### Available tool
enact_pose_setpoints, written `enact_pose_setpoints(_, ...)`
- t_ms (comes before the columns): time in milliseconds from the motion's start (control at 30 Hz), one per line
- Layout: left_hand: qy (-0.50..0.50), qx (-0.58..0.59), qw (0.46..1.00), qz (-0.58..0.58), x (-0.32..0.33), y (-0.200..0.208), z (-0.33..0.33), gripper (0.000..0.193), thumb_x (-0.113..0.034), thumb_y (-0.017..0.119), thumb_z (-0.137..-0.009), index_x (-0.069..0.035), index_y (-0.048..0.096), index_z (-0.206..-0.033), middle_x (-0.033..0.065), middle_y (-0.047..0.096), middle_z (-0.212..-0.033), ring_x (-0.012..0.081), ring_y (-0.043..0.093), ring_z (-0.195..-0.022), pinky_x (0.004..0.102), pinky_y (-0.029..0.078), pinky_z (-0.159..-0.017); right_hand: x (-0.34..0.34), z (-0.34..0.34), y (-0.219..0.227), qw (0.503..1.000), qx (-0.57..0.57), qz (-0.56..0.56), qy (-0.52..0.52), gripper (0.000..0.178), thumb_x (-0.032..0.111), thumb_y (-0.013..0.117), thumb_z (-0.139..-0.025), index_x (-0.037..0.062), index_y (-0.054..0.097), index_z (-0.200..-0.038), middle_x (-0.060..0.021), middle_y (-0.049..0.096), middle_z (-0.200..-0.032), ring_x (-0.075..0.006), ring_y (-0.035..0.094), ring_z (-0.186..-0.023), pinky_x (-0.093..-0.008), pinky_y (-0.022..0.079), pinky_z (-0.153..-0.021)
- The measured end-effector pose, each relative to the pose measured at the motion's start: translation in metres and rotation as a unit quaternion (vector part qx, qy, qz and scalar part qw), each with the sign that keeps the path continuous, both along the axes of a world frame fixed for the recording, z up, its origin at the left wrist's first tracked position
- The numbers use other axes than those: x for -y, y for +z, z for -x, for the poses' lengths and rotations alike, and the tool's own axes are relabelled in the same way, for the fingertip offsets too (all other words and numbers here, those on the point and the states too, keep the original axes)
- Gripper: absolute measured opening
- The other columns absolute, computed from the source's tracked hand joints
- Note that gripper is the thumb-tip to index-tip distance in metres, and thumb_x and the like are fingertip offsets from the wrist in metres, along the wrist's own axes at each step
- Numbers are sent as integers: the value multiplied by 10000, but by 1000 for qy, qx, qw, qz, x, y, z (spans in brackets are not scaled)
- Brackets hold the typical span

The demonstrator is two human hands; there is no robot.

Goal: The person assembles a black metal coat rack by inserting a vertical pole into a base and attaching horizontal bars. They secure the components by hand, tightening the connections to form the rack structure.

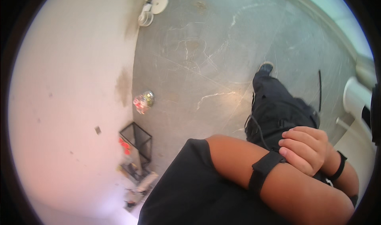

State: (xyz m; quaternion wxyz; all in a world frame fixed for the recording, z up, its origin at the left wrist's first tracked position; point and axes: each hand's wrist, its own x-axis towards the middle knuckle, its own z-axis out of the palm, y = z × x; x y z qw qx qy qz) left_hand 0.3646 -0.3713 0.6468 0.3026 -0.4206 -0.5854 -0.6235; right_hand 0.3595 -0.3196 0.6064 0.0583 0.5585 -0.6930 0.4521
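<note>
Matt cloth is seen in the strap (263,172) and trousers (279,102), right of centre; smooth, faintly glossy floor (170,78) is shown at upper centre.

No readable texts, labels, brands, numbers or signs on anything in view.

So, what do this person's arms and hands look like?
One arm wears a black sleeve and, past its edge, a broad black strap. A narrower black band circles close to the visible wrist. The one hand in view shows no glove or ring. A thin dark cable runs near the strap.
</note>
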Motion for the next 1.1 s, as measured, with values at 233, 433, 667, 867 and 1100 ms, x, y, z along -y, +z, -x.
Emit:
enact_pose_setpoints(233, -145, 37, 987, 61, -13, 0, 31, 371, -138, 529, -740, 28, 526, -1071, 184, 499, -1209, 331, 468, -1148, 455, 353, -1015, -42, 19, -9, 996, 0, 5, -84, 235, 104, 619, -771, -35, 662, -955, -74, 622, -849, -211, 626, -761, -277, 515, -650)
enact_pose_setpoints(433, -255, 7, 956, 146, -94, 7, 53, 462, -116, 519, -756, 48, 505, -1188, 209, 456, -1344, 344, 430, -1269, 477, 310, -1087, -124, 23, -19, 994, 24, -41, -93, 337, 160, 623, -815, -23, 624, -1098, -99, 635, -1009, -237, 635, -915, -325, 522, -706)
enact_pose_setpoints(667, -282, 20, 868, 408, -285, -29, 126, 516, 27, 545, -791, 67, 487, -1302, 227, 519, -1371, 366, 459, -1323, 462, 365, -1099, -278, 31, -77, 966, 179, -14, -186, 398, 228, 635, -846, 17, 597, -1181, -149, 643, -1056, -304, 633, -964, -408, 517, -786)
enact_pose_setpoints(867, -290, 148, 780, 534, -409, -196, 161, 683, 23, 577, -758, 68, 360, -1404, 219, 425, -1447, 364, 416, -1340, 427, 358, -1095, -436, 22, -175, 837, 439, -185, -270, 390, 292, 643, -855, 49, 618, -1159, -201, 656, -1044, -360, 623, -998, -470, 497, -844)
enact_pose_setpoints(1100, -414, 288, 641, 579, -415, -426, 236, 602, -159, 553, -919, 1, 325, -1453, 206, 471, -1406, 372, 443, -1295, 412, 363, -1076, -524, -52, -390, 523, 599, -183, -578, 207, 203, 573, -867, 55, 653, -988, -170, 678, -945, -362, 640, -914, -463, 504, -797)
